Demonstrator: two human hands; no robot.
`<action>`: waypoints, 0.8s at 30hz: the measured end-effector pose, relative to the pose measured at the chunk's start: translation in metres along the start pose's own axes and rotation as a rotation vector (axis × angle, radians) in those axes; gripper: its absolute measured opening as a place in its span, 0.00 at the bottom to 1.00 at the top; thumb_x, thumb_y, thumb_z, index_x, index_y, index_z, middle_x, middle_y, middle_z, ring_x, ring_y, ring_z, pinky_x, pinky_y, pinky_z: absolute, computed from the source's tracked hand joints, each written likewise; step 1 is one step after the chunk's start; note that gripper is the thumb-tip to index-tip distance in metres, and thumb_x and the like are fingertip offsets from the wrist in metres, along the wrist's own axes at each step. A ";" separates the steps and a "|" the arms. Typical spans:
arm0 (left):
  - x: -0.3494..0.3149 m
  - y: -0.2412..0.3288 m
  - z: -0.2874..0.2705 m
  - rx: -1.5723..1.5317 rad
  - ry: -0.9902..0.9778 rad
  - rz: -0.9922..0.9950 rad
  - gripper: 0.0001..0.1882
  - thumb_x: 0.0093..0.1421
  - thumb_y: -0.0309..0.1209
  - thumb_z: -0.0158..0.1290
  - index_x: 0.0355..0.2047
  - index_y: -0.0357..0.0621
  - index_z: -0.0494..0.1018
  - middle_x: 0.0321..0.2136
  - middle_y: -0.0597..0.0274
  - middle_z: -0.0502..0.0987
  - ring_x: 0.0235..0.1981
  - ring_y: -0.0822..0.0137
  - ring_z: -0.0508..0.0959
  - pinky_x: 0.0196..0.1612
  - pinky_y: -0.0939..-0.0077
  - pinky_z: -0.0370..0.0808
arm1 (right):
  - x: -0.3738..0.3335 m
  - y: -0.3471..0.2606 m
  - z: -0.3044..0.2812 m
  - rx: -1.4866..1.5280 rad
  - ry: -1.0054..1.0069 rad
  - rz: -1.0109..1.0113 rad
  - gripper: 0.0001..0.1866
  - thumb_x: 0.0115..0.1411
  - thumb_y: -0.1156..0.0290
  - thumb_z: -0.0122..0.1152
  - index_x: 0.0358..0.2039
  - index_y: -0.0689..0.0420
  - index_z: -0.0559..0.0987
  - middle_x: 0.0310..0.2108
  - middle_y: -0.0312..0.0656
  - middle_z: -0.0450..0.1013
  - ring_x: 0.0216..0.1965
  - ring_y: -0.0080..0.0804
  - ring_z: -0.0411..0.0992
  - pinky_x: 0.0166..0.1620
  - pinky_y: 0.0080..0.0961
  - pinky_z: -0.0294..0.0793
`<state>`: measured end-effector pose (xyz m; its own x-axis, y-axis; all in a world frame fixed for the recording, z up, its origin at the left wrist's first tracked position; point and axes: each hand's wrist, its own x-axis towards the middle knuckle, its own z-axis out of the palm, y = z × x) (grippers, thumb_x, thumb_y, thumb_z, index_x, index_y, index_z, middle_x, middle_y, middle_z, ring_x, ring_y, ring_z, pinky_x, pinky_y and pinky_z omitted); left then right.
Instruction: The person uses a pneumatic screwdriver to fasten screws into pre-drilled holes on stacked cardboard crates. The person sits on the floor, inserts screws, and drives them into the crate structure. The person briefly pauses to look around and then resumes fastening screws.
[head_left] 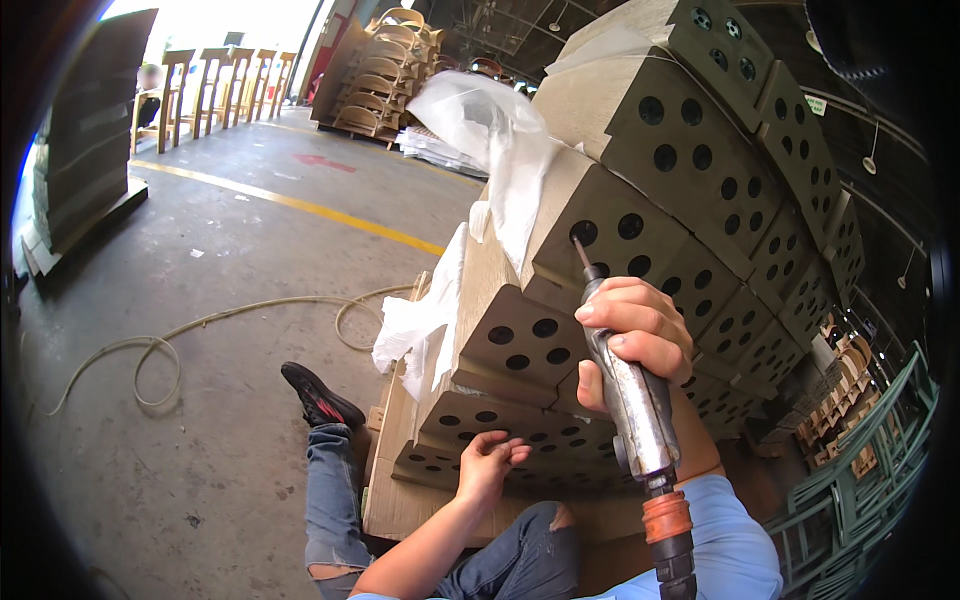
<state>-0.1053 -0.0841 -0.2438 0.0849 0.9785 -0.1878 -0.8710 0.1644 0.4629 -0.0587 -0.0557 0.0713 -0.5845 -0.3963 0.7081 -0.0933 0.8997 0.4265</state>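
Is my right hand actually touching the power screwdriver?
Touching: the head view shows the right hand wrapped around the silver body of the power screwdriver.

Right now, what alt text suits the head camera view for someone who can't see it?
A person's right hand points a metal power tool at a black circle on stacked brown pieces; the left hand is lower, near the same pieces. A pale hose loops on the grey floor.

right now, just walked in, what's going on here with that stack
A person's right hand grips a silver power screwdriver, its thin bit at a dark round spot on the stack of brown blocks. The left hand is close to similar spots lower down; whether it holds anything is unclear. White plastic wrap hangs from the stack's left side, and a pale hose lies looped on the floor.
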 end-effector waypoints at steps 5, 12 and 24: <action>-0.007 -0.021 -0.021 0.033 0.091 -0.113 0.12 0.72 0.22 0.48 0.54 0.36 0.64 0.45 0.43 0.81 0.35 0.61 0.83 0.37 0.74 0.82 | -0.001 0.003 -0.002 -0.005 0.021 -0.039 0.22 0.50 0.72 0.75 0.41 0.53 0.71 0.38 0.49 0.80 0.28 0.39 0.80 0.35 0.39 0.85; -0.005 -0.052 -0.054 0.127 0.301 -0.160 0.11 0.69 0.17 0.43 0.48 0.41 0.68 0.41 0.53 0.79 0.28 0.68 0.78 0.33 0.73 0.78 | -0.004 -0.035 -0.023 -0.001 0.025 0.040 0.25 0.54 0.70 0.74 0.47 0.50 0.69 0.45 0.43 0.76 0.37 0.40 0.81 0.43 0.44 0.87; -0.027 0.013 0.003 0.698 -0.072 0.341 0.08 0.77 0.22 0.38 0.52 0.32 0.62 0.49 0.39 0.76 0.38 0.53 0.88 0.40 0.67 0.88 | -0.037 -0.095 -0.066 0.221 0.208 0.206 0.23 0.58 0.69 0.73 0.47 0.50 0.68 0.44 0.43 0.74 0.38 0.40 0.81 0.44 0.44 0.87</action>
<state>-0.1175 -0.1080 -0.2304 -0.0811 0.9908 0.1082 -0.3504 -0.1299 0.9276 0.0248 -0.1385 0.0413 -0.4346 -0.2106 0.8757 -0.1759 0.9734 0.1468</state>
